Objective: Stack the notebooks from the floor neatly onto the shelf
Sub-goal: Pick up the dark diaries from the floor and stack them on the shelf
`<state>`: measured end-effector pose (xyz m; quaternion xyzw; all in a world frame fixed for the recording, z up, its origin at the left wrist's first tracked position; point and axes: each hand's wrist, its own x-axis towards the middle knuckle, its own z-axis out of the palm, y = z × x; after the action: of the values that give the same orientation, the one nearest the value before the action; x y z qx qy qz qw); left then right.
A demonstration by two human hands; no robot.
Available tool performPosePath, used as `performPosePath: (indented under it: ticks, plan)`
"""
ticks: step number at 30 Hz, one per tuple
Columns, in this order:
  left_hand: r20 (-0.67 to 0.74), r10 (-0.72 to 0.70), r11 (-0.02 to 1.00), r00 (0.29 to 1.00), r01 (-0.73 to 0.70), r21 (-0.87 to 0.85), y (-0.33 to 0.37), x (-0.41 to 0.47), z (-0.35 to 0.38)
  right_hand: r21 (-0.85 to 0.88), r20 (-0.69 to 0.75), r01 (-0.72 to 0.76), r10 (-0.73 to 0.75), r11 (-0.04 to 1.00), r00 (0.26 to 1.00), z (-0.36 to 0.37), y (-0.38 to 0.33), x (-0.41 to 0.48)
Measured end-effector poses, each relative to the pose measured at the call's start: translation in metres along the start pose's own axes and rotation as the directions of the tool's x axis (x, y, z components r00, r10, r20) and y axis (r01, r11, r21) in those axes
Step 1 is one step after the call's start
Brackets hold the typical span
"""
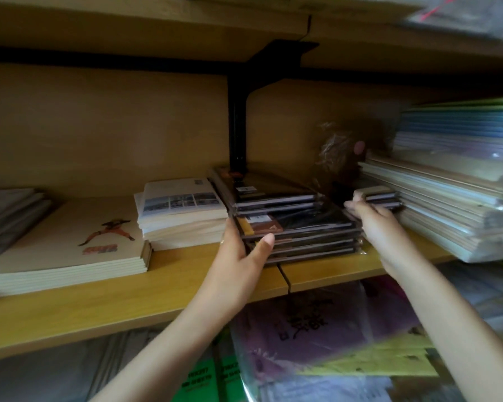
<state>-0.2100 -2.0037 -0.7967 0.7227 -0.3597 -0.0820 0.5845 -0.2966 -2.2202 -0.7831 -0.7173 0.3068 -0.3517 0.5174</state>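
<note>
Wooden shelf (70,311) under notebook stacks (299,224)

this is looking like a shop or a store room for notebooks. a long wooden shelf (70,314) is holding many piles side by side. a pile of cream notebooks (70,242) is showing a cartoon cover on top, and a white pile (183,219) is sitting next to it. the dark notebooks (296,230) are wearing clear plastic wrap and little white stickers (246,189). more wrapped piles (453,210) are sitting on the right. more wrapped packs (317,338) are lying on the level below, and another shelf (128,24) is hanging above.
</note>
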Motion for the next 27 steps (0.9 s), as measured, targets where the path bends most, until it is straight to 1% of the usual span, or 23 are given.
performPosePath:
  ticks: [2, 4, 6, 11, 17, 20, 23, 25, 27]
  plan:
    - [0.015, -0.014, 0.996, 1.000, 0.016, -0.084, 0.000, -0.001, 0.005, 0.183, 0.102, -0.102, 0.084, 0.978, 0.991, -0.004, 0.005, -0.001]
    - [0.006, -0.058, 0.987, 0.998, 0.058, -0.147, 0.001, -0.001, 0.008, 0.353, 0.192, -0.158, 0.094, 0.922, 0.977, -0.007, 0.007, -0.003]
    - [-0.001, -0.081, 0.979, 0.997, 0.080, -0.186, 0.000, -0.001, 0.012, 0.422, 0.240, -0.188, 0.090, 0.887, 0.967, -0.009, 0.008, -0.007]
    - [0.006, -0.056, 0.989, 0.998, 0.057, -0.134, -0.002, -0.003, 0.017, 0.306, 0.253, -0.103, 0.024, 0.946, 0.967, -0.008, 0.011, -0.016]
    - [0.037, -0.060, 0.990, 0.998, 0.064, -0.128, -0.003, 0.005, 0.017, 0.220, 0.276, -0.041, -0.022, 0.975, 0.961, -0.013, 0.014, -0.019]
    - [0.021, -0.022, 0.995, 1.000, 0.023, -0.100, -0.004, 0.007, 0.020, 0.145, 0.271, 0.036, -0.075, 0.989, 0.960, -0.015, 0.017, -0.020]
    - [0.040, -0.022, 0.997, 0.999, 0.026, -0.079, -0.012, 0.011, 0.018, 0.083, 0.288, 0.147, -0.165, 0.986, 0.943, -0.017, 0.021, -0.020]
    - [0.038, -0.015, 1.000, 0.999, 0.015, 0.005, -0.017, 0.013, 0.014, 0.045, 0.318, 0.202, -0.205, 0.978, 0.926, -0.017, 0.025, -0.020]
    - [0.005, 0.003, 0.993, 1.000, -0.003, 0.121, -0.020, 0.013, 0.010, 0.021, 0.330, 0.226, -0.220, 0.974, 0.918, -0.015, 0.031, -0.018]
